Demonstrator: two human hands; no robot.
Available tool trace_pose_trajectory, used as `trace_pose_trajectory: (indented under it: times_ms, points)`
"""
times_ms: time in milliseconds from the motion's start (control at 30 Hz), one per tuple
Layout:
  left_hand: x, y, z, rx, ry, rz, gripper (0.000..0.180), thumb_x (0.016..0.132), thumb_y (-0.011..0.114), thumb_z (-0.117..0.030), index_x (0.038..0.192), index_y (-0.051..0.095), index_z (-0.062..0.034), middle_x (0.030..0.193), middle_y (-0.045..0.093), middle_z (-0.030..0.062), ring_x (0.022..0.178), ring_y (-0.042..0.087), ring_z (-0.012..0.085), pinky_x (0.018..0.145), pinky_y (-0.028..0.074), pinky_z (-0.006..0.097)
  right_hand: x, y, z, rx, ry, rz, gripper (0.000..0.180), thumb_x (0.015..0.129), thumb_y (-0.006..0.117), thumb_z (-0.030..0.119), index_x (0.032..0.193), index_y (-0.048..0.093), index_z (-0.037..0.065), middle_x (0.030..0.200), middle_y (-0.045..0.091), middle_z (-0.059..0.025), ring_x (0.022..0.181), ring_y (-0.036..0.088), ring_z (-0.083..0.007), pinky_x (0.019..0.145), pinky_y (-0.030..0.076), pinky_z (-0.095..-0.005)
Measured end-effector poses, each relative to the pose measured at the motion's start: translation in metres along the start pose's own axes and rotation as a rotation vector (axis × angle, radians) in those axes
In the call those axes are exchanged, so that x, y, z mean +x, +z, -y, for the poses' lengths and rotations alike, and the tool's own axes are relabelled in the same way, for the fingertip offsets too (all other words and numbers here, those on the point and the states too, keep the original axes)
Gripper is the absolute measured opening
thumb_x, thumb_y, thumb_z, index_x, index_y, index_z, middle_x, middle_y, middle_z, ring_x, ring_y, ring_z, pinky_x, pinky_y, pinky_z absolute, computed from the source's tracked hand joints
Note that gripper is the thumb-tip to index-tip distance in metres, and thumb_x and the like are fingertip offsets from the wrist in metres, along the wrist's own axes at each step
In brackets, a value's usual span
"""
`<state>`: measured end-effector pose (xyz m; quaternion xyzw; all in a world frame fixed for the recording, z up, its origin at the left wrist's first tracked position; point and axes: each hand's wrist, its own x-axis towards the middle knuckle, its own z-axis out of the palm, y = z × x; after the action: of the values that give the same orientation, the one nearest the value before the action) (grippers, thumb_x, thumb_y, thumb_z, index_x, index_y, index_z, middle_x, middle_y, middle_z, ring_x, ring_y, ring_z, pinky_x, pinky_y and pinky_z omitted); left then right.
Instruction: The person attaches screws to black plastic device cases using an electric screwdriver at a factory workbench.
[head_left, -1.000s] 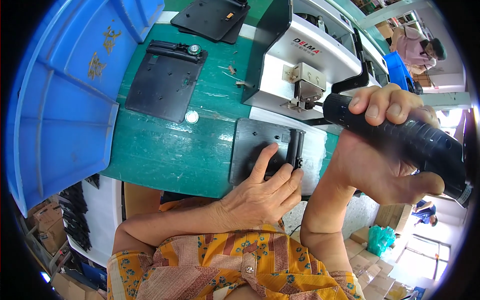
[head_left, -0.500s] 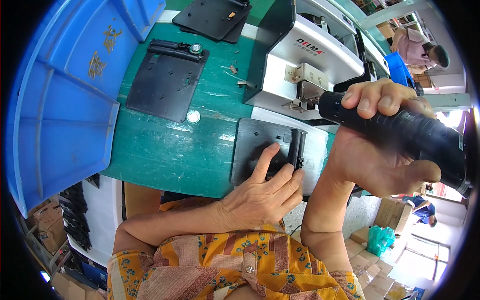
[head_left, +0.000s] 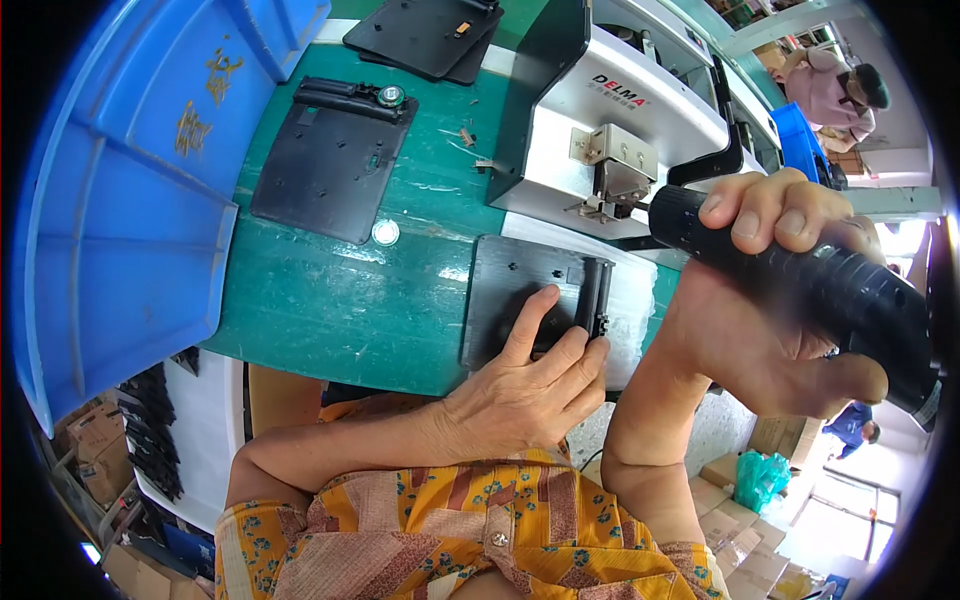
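Observation:
My right hand (head_left: 735,335) is wrapped around a black, cylindrical electric screwdriver (head_left: 685,225), raised at the right. Its front end points at the metal guide (head_left: 622,160) on the silver machine, and a thin bit shows between them; contact there cannot be made out. My left hand (head_left: 525,390) lies on a black plastic panel (head_left: 500,285) at the bench's near edge. The index finger stretches across its face, while the other fingers bend against the ridged right side. My left thumb is hidden.
A similar black panel (head_left: 330,170) with a round part (head_left: 391,96) lies left, beside a small shiny disc (head_left: 385,232). More panels (head_left: 420,40) are stacked farther back. A big blue bin (head_left: 130,220) stands left. The silver machine (head_left: 640,95) occupies the back right. Two people are in the background.
My right hand and the screwdriver have shifted slightly right and down, a little away from the machine's guide. My left hand and the panel stay in place.

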<state>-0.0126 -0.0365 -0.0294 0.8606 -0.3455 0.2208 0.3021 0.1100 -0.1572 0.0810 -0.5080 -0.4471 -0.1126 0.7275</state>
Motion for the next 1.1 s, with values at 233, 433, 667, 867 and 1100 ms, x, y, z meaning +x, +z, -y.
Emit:
trace_pose_trajectory:
  times_ms: [233, 433, 667, 867, 1100]
  points:
    - [0.0, 0.001, 0.001, -0.006, 0.003, -0.01, 0.024, 0.083, 0.059, -0.02, 0.096, 0.069, -0.0024, 0.11, 0.066, 0.0128, 0.106, 0.058, 0.0258, 0.111, 0.031, 0.069, 0.0, -0.002, -0.011, 0.041, 0.002, -0.012, 0.082, 0.085, 0.055, 0.078, 0.123, 0.06, 0.006, 0.101, 0.056, -0.0112, 0.085, 0.056, -0.0244, 0.075, 0.048, -0.0423]
    - [0.001, 0.0, 0.002, -0.036, -0.004, -0.028, 0.024, 0.082, 0.06, -0.02, 0.096, 0.069, -0.0021, 0.11, 0.066, 0.0129, 0.107, 0.058, 0.0259, 0.111, 0.032, 0.069, 0.003, -0.003, -0.016, 0.043, -0.017, -0.001, 0.081, 0.085, 0.057, 0.077, 0.124, 0.06, 0.006, 0.099, 0.056, -0.0127, 0.084, 0.056, -0.0247, 0.072, 0.049, -0.0419]
    - [0.0, -0.001, 0.003, -0.054, -0.005, -0.02, 0.023, 0.082, 0.061, -0.018, 0.096, 0.068, -0.0016, 0.112, 0.065, 0.0115, 0.108, 0.058, 0.0256, 0.11, 0.031, 0.069, -0.006, -0.004, 0.005, 0.2, 0.209, -0.208, 0.074, 0.084, 0.063, 0.069, 0.122, 0.06, 0.006, 0.097, 0.054, -0.0116, 0.081, 0.053, -0.0234, 0.074, 0.045, -0.0407]
    - [0.001, -0.001, 0.0, -0.042, -0.003, -0.018, 0.027, 0.08, 0.064, -0.011, 0.103, 0.069, 0.001, 0.114, 0.065, 0.0103, 0.103, 0.06, 0.0247, 0.107, 0.032, 0.068, -0.051, -0.012, 0.062, 0.104, 0.159, -0.324, 0.072, 0.084, 0.065, 0.063, 0.12, 0.056, 0.001, 0.095, 0.052, -0.0093, 0.079, 0.051, -0.02, 0.071, 0.042, -0.0366]
    - [0.003, 0.0, 0.001, -0.036, -0.067, -0.01, 0.031, 0.077, 0.066, -0.005, 0.108, 0.067, -0.0012, 0.114, 0.064, 0.0072, 0.106, 0.059, 0.025, 0.111, 0.031, 0.061, -0.099, -0.012, 0.089, -0.032, 0.148, -0.426, 0.07, 0.086, 0.066, 0.062, 0.12, 0.057, 0.002, 0.093, 0.052, -0.0079, 0.076, 0.051, -0.0179, 0.066, 0.043, -0.0346]
